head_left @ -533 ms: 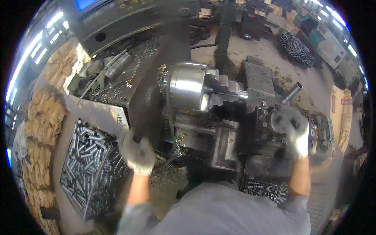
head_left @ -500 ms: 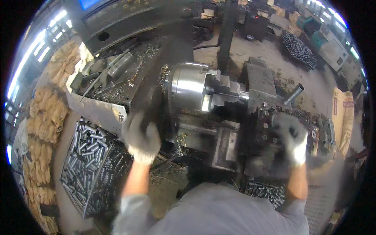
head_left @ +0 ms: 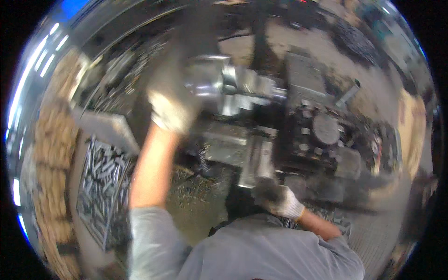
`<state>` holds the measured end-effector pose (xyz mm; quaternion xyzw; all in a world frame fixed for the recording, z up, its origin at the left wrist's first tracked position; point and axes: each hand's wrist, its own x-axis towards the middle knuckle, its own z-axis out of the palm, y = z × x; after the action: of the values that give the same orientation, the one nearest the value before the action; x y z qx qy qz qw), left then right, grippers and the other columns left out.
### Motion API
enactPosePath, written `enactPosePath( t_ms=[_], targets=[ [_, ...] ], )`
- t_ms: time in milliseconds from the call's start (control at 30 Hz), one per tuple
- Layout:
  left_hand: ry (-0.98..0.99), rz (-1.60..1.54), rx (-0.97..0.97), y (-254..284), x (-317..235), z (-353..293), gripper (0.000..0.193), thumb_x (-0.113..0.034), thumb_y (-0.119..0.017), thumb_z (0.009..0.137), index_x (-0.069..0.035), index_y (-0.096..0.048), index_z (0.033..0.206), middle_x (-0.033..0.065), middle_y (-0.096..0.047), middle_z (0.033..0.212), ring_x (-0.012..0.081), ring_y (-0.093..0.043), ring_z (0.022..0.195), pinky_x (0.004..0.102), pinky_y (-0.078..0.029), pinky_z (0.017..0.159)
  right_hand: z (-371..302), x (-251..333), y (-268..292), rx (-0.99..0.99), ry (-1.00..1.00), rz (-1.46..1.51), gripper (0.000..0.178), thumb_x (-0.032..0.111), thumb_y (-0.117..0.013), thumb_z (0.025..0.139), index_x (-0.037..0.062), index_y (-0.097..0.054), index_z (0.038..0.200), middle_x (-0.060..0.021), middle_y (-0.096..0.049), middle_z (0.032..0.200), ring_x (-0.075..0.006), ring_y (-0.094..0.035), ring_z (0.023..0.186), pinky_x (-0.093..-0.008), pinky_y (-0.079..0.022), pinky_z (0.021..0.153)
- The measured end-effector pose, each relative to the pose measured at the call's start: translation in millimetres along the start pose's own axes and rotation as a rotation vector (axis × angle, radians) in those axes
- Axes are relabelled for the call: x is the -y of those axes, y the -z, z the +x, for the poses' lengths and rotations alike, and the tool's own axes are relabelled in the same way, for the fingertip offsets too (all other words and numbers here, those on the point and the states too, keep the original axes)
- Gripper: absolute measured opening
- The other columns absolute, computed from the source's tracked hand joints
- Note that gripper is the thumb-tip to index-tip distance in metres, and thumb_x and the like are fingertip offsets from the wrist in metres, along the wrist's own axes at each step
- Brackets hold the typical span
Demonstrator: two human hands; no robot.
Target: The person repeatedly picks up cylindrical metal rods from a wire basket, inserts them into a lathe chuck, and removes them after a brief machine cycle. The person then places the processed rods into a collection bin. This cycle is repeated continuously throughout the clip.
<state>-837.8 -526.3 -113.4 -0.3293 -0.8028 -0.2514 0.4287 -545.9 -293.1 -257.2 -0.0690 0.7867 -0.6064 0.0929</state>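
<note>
My left hand (head_left: 172, 105), in a pale work glove with dark, dirty fingers, is raised beside the left end of a shiny metal lathe chuck (head_left: 207, 81). Motion smears its fingers, so their grip does not show. Stepped jaws (head_left: 249, 86) stand out from the chuck, with a short bright metal piece (head_left: 279, 93) at their right end. Lower down, my right hand (head_left: 275, 198) is close to my body, at the front end of a metal slide (head_left: 259, 158). Its blackened glove fingers are blurred, and anything within them is hidden.
Right of the chuck sits a dark tool post (head_left: 325, 128) with a slanted metal tube handle (head_left: 347, 95). A bin of cut metal tubes (head_left: 105, 175) stands low at left, by stacked tan bundles (head_left: 53, 140). A tan sack (head_left: 411, 130) is at far right.
My left hand has risen from beside the tube bin to the chuck's left side. My right hand has left the tool post and come down and left toward my body. The view has shifted.
</note>
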Motion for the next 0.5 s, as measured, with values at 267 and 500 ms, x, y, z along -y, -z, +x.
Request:
enactPosePath(
  t_ms=[267,500],
  targets=[
    [1.755,0.133,0.262,270.4,-157.9,-558.9,0.038,-0.033,-0.068,0.097,-0.008,-0.071,0.125,0.0215,-0.072,0.122,0.0386,-0.069,0.112,0.0448,-0.054,0.096,43.3,-46.4,-186.9,0.511,-0.453,0.020,0.029,0.005,-0.078,0.089,-0.0057,-0.072,0.116,-0.0129,-0.076,0.103,-0.0186,-0.073,0.085,-0.0312,-0.060,0.079],
    [2.479,1.583,-1.274,590.3,-611.7,-861.2,0.034,-0.035,-0.053,0.106,-0.006,-0.067,0.118,0.0191,-0.067,0.115,0.0351,-0.062,0.104,0.0445,-0.050,0.089,-14.5,-69.5,-445.3,1.088,-0.049,-0.522,0.022,0.009,-0.076,0.086,-0.0036,-0.075,0.104,-0.0093,-0.075,0.089,-0.0177,-0.070,0.073,-0.0320,-0.057,0.069]
  ],
)
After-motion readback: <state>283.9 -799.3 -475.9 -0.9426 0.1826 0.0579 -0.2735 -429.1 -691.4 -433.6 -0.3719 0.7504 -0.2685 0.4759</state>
